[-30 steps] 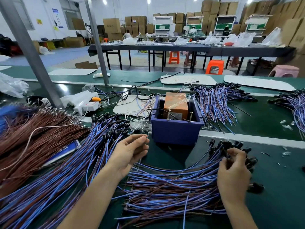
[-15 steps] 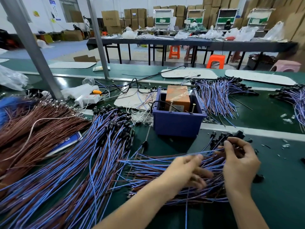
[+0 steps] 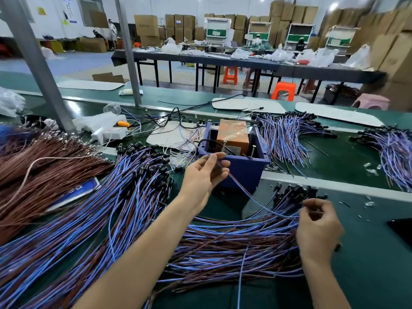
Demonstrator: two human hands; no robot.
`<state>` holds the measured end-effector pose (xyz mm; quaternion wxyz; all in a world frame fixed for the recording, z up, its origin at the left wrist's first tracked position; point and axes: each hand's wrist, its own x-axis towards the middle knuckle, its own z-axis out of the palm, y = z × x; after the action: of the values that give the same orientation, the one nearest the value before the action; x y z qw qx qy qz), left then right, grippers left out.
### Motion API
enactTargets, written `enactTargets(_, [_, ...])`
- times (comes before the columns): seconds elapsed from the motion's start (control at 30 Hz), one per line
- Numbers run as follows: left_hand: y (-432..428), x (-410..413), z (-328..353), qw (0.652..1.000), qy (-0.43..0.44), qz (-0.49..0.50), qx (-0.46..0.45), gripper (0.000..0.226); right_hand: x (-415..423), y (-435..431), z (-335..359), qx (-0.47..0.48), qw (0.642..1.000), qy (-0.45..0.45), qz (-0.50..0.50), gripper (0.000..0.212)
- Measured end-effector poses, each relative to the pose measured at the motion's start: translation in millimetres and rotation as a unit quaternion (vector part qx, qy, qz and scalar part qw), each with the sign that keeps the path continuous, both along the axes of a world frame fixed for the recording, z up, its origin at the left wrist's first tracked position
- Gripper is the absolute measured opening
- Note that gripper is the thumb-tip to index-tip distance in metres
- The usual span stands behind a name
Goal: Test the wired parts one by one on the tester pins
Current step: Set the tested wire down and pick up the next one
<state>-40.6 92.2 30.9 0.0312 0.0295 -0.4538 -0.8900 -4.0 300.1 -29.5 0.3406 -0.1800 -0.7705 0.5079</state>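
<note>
Two bare hands stretch a single wired part (image 3: 252, 196) above a green work belt (image 3: 367, 253). The left hand (image 3: 204, 175), raised just in front of the blue tester box (image 3: 243, 172), pinches the blue-and-brown lead between thumb and curled fingers. The right hand (image 3: 318, 228), lower and off to the right, nips the other end with its fingertips drawn together beside a cluster of black end caps (image 3: 294, 190). The lead sags in a shallow curve between them, crossing the box's near wall and staying apart from the two upright metal pins (image 3: 224, 145) inside it. An orange block (image 3: 234, 134) wrapped in clear film sits in the box behind the pins; the pale label on its front is too small to read. Under both forearms a pile of wired parts (image 3: 223, 241) lies fanned across the belt. A larger blue heap (image 3: 111, 208) and a sheaf of brown wires (image 3: 44, 170) fill the left side, and another bundle (image 3: 283, 134) lies behind the box to the right. Printing on a stacked carton (image 3: 146, 25) in the hall beyond is too blurred to read.
</note>
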Motion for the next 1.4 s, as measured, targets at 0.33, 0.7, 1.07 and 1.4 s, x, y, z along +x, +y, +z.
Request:
enactTargets(0.33, [17, 3, -6, 0.961, 0.016, -0.184, -0.205, 0.027, -20, -44, 48, 0.108, 0.989, -0.085, 0.061, 0.030])
enactTargets(0.7, [18, -1, -11, 0.955, -0.077, -0.198, -0.209, 0.023, -42, -76, 46, -0.188, 0.946, -0.085, 0.250, 0.020])
enactTargets(1.07, [8, -11, -13, 0.952, -0.147, -0.184, -0.193, 0.027, -53, -76, 39, -0.240, 0.949, -0.102, 0.179, 0.022])
enactTargets(1.4, [9, -15, -11, 0.955, -0.120, -0.183, -0.202, 0.025, -46, -78, 37, -0.230, 0.949, -0.091, 0.197, 0.021])
